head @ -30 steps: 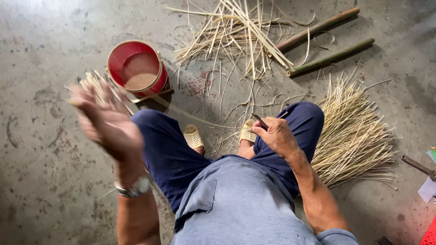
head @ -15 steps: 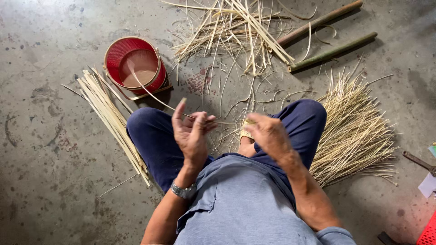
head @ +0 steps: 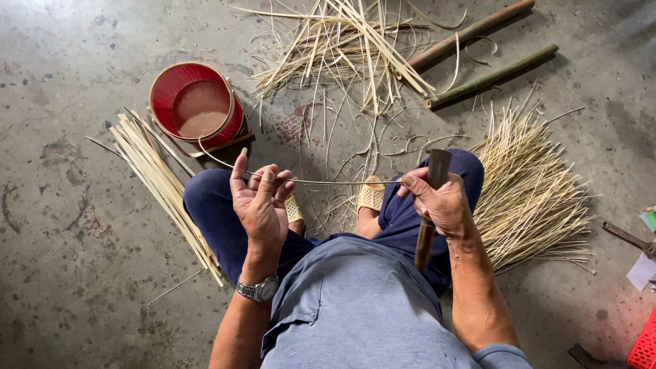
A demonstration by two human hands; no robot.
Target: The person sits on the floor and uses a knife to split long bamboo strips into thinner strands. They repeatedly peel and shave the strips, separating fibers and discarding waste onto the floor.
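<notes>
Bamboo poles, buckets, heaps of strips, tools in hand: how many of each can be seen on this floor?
Bamboo poles: 2, one brownish, one green
Red bucket: 1
Heaps of strips: 3, a tangled pile, a flat bundle, a fanned heap
Knife in the right hand: 1
Single strip pinched by the left hand: 1
Total: 8

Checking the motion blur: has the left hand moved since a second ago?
Yes. The left hand came down and rightward, away from the red bucket, to the strip.
</notes>
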